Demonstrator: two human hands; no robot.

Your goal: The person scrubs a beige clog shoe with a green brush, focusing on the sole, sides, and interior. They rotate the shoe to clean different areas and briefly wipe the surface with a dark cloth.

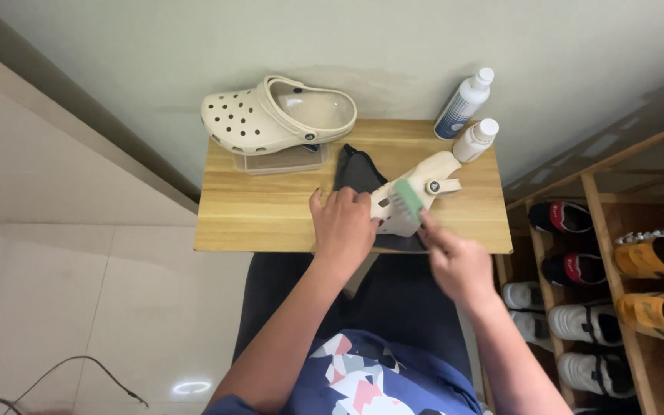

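Observation:
A cream clog (415, 196) lies on its side on a dark cloth (356, 174) on the small wooden table (270, 215). My left hand (341, 227) presses down on the clog's toe end. My right hand (455, 261) grips a green brush (408, 197) and holds its head against the clog's side. The second cream clog (274, 115) rests upright on a clear plastic lid (282, 161) at the table's back left.
Two white bottles, a taller one (464, 104) with a blue label and a shorter one (475, 140), stand at the table's back right. A wooden shoe rack (616, 253) with several pairs of shoes is to the right. A cable (63, 373) lies on the tiled floor at left.

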